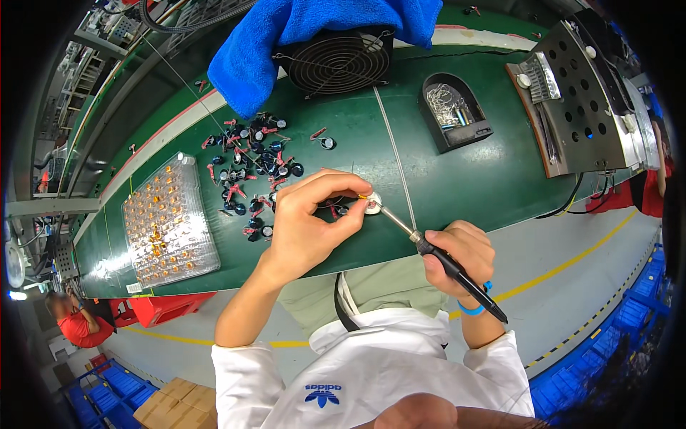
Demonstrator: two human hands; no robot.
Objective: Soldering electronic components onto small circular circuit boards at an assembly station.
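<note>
Left hand fingers pinched shut on small round part just above green surface. Right hand closed around soldering iron, tip at part. Risk: tip slips, burns fingertips; solder wire close, could snag.

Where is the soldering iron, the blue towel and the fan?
soldering iron (457, 275), head view, on its black handle.
blue towel (286, 32), head view, on its middle fold.
fan (337, 63), head view, on its wire grille.
</note>
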